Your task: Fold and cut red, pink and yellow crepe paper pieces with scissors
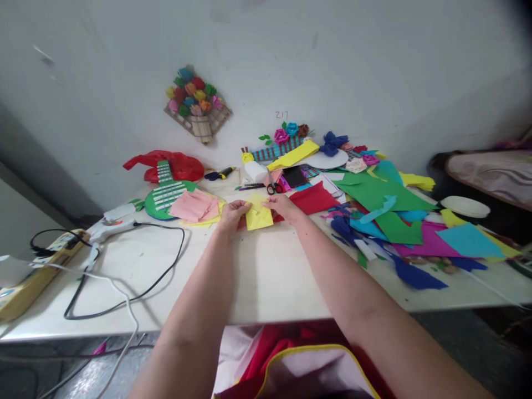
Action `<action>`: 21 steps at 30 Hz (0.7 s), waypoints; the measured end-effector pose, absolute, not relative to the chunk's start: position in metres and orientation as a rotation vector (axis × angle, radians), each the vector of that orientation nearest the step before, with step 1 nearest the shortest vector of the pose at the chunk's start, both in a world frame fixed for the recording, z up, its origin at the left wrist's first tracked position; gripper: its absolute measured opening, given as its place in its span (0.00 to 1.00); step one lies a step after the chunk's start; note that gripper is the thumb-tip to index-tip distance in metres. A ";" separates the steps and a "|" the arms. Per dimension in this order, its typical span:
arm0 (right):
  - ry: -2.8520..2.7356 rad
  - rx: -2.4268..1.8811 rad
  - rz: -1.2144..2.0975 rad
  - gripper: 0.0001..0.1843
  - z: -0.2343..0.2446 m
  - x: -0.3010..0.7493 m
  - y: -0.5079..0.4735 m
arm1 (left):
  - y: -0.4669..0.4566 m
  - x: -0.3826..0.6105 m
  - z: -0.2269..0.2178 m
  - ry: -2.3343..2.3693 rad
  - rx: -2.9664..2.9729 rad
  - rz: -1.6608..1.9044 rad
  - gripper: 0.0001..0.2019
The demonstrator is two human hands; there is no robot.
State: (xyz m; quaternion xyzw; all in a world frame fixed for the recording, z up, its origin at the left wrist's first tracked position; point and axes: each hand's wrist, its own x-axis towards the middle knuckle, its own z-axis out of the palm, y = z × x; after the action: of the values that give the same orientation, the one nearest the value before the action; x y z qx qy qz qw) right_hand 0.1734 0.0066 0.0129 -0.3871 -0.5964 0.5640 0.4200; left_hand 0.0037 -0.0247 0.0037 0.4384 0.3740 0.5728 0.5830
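Observation:
A small yellow sheet of paper (258,215) lies on the white table (257,277), partly folded. My left hand (233,214) pinches its left edge with curled fingers. My right hand (283,207) grips its right upper edge, fingers closed on the paper. Both forearms reach forward from the near edge. Black-handled scissors (272,185) lie just beyond the paper, and a red sheet (313,199) sits right of my right hand.
Pink sheets (195,206) and a green paper guitar (164,195) lie at left. A glue gun (112,228) with black cable (137,288) sits further left. A heap of coloured paper scraps (394,221) covers the right side. Paper flowers (197,102) hang on the wall.

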 end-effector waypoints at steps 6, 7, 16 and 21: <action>-1.463 -0.944 1.389 0.07 0.014 0.174 0.007 | -0.022 0.002 0.001 0.835 1.046 1.340 0.15; -1.459 -0.934 1.393 0.07 0.013 0.174 0.008 | -0.022 0.002 0.002 0.819 1.045 1.328 0.16; -1.397 -0.862 1.454 0.12 0.009 0.175 0.013 | -0.025 0.002 0.007 0.793 0.994 1.304 0.15; -1.421 -0.860 1.430 0.11 0.009 0.175 0.012 | -0.024 0.002 0.007 0.777 0.952 1.342 0.13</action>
State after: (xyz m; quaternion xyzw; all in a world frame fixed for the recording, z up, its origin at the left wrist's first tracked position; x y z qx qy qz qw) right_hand 0.1752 0.0121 0.0092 -0.3490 -0.5767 0.5802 0.4572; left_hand 0.0024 -0.0241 0.0069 0.4132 0.3371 0.5820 0.6139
